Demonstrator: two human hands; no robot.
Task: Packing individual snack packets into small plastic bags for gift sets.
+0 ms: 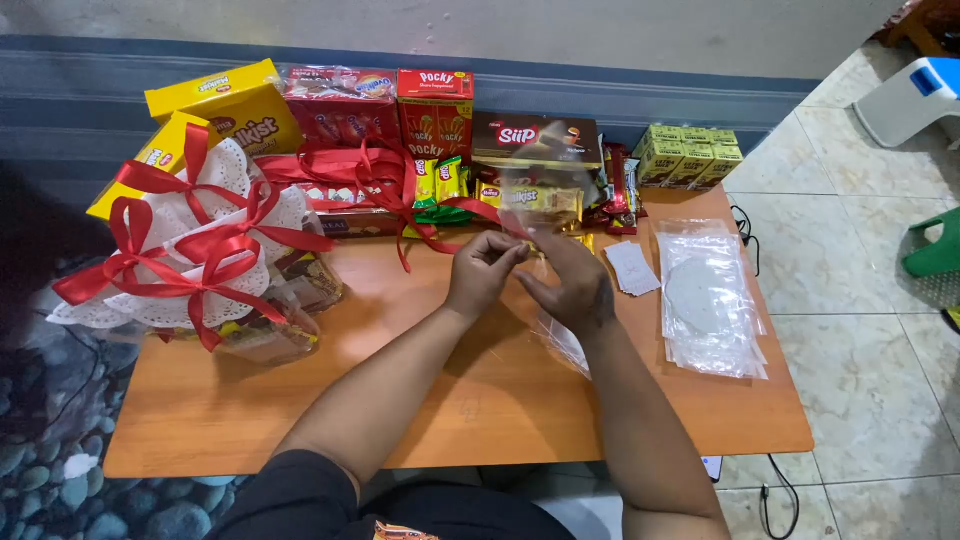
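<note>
Pinching clear bag (540,200) — between fingers (510,250), upright

seen from above an orange table (480,400): left hand (482,270) and right hand (568,285) pinched together on a clear plastic bag (545,200), held upright between them. finished gift bags with red ribbons (190,260) at left, boxed snacks (430,110) along the back edge, a stack of empty clear bags (710,300) at right.
</note>
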